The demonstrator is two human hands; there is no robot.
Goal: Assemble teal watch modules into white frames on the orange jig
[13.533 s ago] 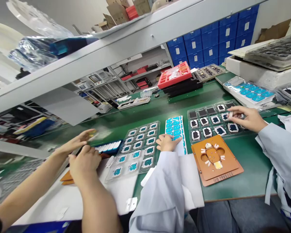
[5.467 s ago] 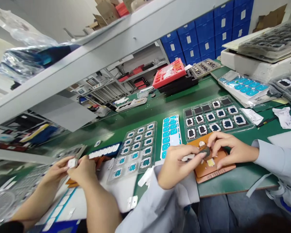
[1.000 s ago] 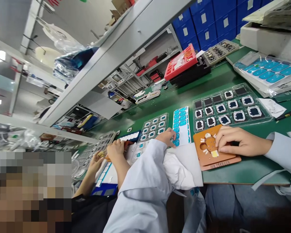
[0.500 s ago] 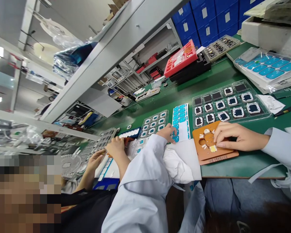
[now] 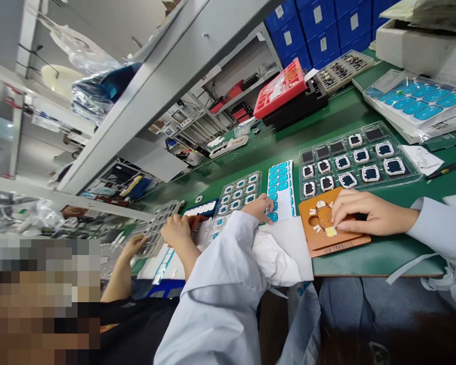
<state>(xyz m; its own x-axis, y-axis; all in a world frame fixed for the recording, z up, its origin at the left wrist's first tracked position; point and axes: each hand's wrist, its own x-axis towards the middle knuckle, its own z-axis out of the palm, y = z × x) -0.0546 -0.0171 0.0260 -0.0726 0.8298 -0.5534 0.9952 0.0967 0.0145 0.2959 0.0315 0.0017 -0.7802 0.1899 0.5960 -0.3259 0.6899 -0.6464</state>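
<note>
Flat orange jig plate (image 5: 332, 234) with cut-outs and white tabs, right hand (image 5: 359, 212) fingers together pressing its middle, left hand (image 5: 261, 208) fingertips curled on blue sticker sheet (image 5: 281, 185) left of it

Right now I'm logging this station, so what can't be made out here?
Head view only:
- Right hand covers part of the orange fixture; whatever lies under its fingers is hidden.
- Left hand fingertips on the blue sticker sheet: too small to tell whether they grip a sticker.
- Parts in the clear tray: markings too small to read.
- The co-worker's face at lower left is blurred.
</note>
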